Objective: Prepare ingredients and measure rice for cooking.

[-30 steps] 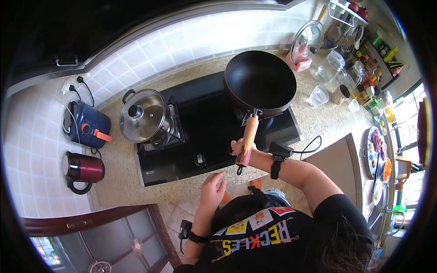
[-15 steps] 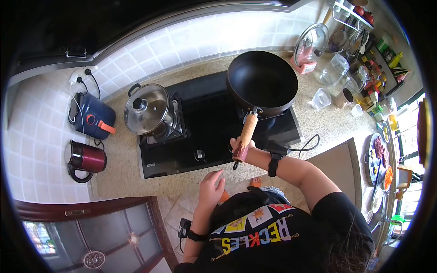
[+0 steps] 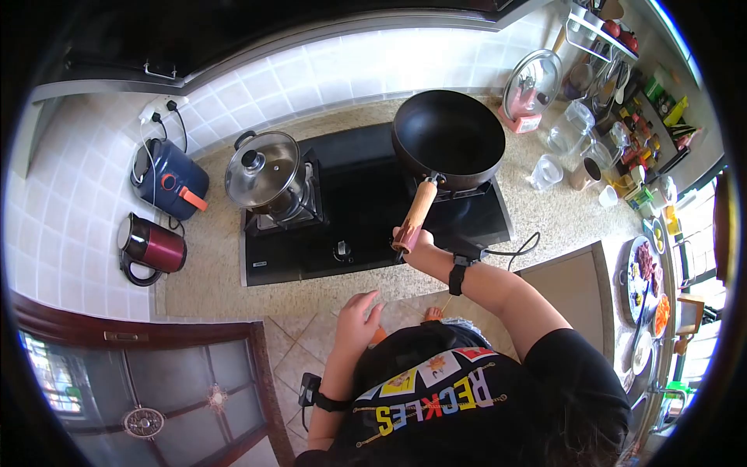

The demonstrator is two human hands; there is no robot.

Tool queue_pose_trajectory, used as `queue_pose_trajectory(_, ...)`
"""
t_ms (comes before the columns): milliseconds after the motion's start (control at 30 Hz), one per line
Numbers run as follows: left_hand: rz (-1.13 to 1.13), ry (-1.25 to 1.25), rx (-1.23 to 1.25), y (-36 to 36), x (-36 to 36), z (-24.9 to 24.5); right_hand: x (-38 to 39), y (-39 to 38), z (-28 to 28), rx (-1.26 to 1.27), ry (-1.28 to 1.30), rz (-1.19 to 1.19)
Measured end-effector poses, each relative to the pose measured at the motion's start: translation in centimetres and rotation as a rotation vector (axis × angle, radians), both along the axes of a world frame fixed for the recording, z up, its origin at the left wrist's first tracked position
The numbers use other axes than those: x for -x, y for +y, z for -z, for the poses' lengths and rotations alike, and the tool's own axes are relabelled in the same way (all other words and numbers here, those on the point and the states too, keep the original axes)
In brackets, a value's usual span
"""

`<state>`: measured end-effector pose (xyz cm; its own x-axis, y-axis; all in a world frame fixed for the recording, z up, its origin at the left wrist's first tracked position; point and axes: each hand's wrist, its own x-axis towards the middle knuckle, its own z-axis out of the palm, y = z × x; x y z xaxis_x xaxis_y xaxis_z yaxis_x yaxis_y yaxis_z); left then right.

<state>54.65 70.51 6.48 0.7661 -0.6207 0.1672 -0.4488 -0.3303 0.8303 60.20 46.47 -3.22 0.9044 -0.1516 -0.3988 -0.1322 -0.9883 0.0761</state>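
Note:
My right hand (image 3: 421, 240) is at the front of the black gas stove (image 3: 366, 206), beneath the wooden handle (image 3: 421, 205) of a dark wok (image 3: 450, 136). Its fingers are curled together, and the handle covers most of them, so what they grip is hidden. The wok sits on the right burner with nothing visible in it. My left hand (image 3: 358, 321) hangs in front of the counter edge, holding nothing, thumb and fingers apart. On the left burner stands a pot with a glass lid (image 3: 263, 170). A control knob (image 3: 341, 249) shows at the stove's front.
To the left are a blue appliance (image 3: 170, 179) and a red kettle (image 3: 158, 246). A glass lid (image 3: 532, 84) stands upright behind the wok on the right, near clear containers (image 3: 547, 172) and a brown cup (image 3: 587, 172). A plate of food (image 3: 640, 274) lies farther right.
The view has shifted slightly. My right hand stays under the wok handle, and the handle's end now covers more of its fingers. My left hand stays nearly where it was.

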Motion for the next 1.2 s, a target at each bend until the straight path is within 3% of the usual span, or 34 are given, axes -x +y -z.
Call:
queue_pose_trajectory(133, 0.016, -0.009, -0.047, 1.0, 0.4, -1.5, 1.2, -0.2, -2.2, -0.048, -0.050, 0.043)
queue_pose_trajectory(300, 0.009, 0.091, -0.041, 1.5, 0.4, -2.1, 4.5, -0.3, -8.0, -0.128, 0.012, 0.265)
queue_pose_trajectory(500, 0.036, 0.060, -0.037, 0.9, -0.2, -1.8, 9.0, -4.0, -14.6, -0.020, -0.099, 0.322)
queue_pose_trajectory(833, 0.138, 0.081, -0.027, 1.7, -1.4, 0.2, 10.3, -4.5, -35.2, 0.237, -0.770, 0.373)
queue_pose_trajectory(1033, 0.164, 0.107, -0.005, 4.0, -1.8, 0.3, 7.2, -1.3, -43.7, 0.472, -1.171, 0.143)
queue_pose_trajectory(1200, 0.126, 0.046, 0.005, 5.9, -2.4, 1.6, 3.7, 3.6, -48.8, 0.489, -1.492, -0.027)
